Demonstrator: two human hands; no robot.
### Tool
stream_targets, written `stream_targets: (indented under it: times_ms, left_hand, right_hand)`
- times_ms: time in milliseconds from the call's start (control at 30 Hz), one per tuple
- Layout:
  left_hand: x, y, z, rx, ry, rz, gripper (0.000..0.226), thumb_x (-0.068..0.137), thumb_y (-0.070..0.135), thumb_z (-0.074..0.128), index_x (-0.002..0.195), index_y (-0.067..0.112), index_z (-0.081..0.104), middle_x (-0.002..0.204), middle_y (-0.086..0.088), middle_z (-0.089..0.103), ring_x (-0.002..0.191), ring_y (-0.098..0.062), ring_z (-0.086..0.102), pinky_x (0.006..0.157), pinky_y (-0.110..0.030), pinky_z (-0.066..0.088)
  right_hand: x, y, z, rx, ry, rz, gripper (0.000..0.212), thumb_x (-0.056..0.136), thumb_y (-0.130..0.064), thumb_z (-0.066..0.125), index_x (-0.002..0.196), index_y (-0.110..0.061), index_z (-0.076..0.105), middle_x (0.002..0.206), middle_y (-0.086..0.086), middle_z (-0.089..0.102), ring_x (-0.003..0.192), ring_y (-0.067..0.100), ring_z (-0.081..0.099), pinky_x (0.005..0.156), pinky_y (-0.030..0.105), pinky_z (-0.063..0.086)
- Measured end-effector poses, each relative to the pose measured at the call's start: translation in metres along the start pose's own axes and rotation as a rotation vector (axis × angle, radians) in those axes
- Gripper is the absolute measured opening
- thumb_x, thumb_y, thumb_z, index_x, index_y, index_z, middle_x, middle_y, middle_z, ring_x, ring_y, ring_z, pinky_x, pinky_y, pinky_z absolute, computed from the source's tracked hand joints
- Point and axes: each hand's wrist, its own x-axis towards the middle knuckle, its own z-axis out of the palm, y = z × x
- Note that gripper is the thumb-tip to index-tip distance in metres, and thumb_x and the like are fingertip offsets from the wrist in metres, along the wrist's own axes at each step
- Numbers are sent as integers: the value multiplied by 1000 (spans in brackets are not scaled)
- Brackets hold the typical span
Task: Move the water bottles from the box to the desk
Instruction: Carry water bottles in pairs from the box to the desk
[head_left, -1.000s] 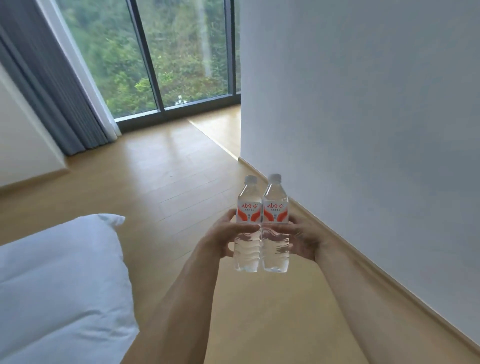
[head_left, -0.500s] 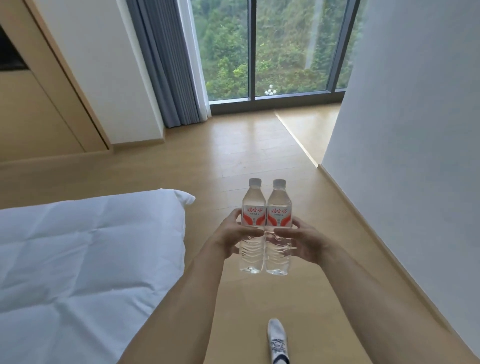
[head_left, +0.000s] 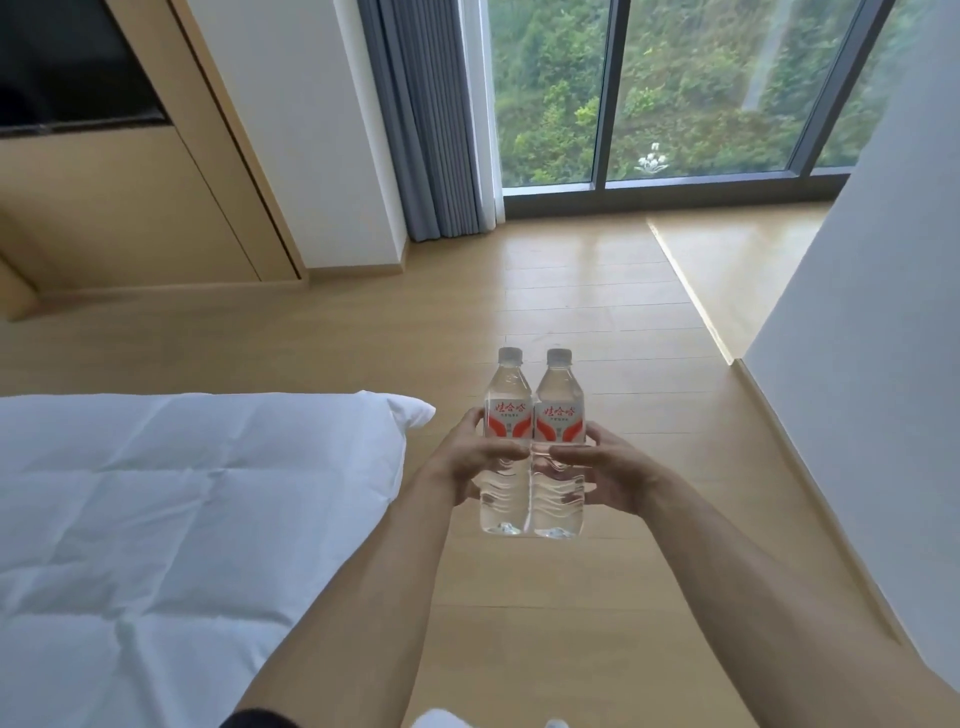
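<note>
While neither the box nor the bench shows in the head view, the task looks mid-carry: two bottles are out, none set down. Just right of the bed (head_left: 182, 519), the left hand (head_left: 467, 457) wraps its grip around the left bottle (head_left: 508, 415); pressed against it, the right bottle (head_left: 560, 421) sits upright in the right hand (head_left: 605, 470), fingers curled, both forearms extended over the floor (head_left: 597, 322).
</note>
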Motion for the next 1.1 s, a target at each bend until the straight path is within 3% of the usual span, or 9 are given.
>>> stream_targets:
  times_ms: [300,433,600,900,1100]
  left_hand:
    - [-82,-28,-142,-167,278,49,81,70,5,87,134,34,46,118,-4,72,106,-33,70,85,-69,53]
    - [-125,-52,-201,-233,390,47,81,69,3,88,132,33,48,119,-5,72,107,-35,69,86,-70,51]
    - [-182,-83,-272,-321,490,48,81,67,1,88,131,33,48,115,-6,73,104,-35,71,84,-67,54]
    - [-283,-152,-376,-446,691,99,97,54,6,91,136,29,46,119,-9,71,106,-38,69,91,-72,48]
    - [-336,-176,-428,-516,837,113,85,71,0,86,139,31,45,118,-6,72,102,-31,72,78,-54,57]
  right_hand:
    - [45,-15,158,-162,-275,6,69,72,-12,84,132,-20,52,122,15,71,97,30,74,85,55,56]
    - [57,-7,236,-233,-363,45,61,79,-7,80,132,-19,51,122,16,71,94,30,74,84,54,56]
    - [62,14,335,-289,-467,75,60,81,-6,79,133,-19,52,125,16,69,100,32,72,93,60,52]
    - [62,65,495,-403,-654,100,69,73,-10,84,134,-15,52,122,18,70,106,37,70,90,59,54]
    - [66,78,586,-488,-802,111,63,77,-9,82,133,-11,55,123,18,70,113,39,67,94,61,52]
